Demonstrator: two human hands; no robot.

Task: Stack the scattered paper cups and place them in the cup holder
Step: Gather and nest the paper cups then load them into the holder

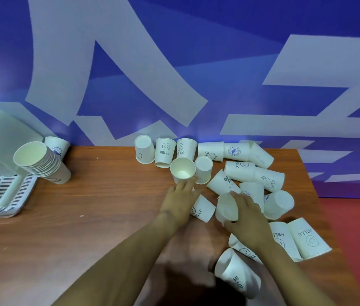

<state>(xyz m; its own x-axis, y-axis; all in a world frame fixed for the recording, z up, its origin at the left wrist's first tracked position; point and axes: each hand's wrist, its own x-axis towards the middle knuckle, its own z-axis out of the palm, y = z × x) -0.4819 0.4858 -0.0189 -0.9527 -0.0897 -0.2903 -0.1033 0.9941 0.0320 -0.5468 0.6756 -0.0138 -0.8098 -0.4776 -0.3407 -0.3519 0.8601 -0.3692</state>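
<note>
Cup holder (2,195) cut by left edge; right hand (248,219) hides cup's side

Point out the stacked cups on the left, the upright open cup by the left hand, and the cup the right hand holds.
stacked cups (42,162), head view, side of rims.
upright cup (182,168), head view, inner wall.
held cup (226,206), head view, side wall.

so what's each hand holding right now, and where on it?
Right hand grips a paper cup round its side wall. Left hand holds nothing, fingertips at the upright cup.
</note>
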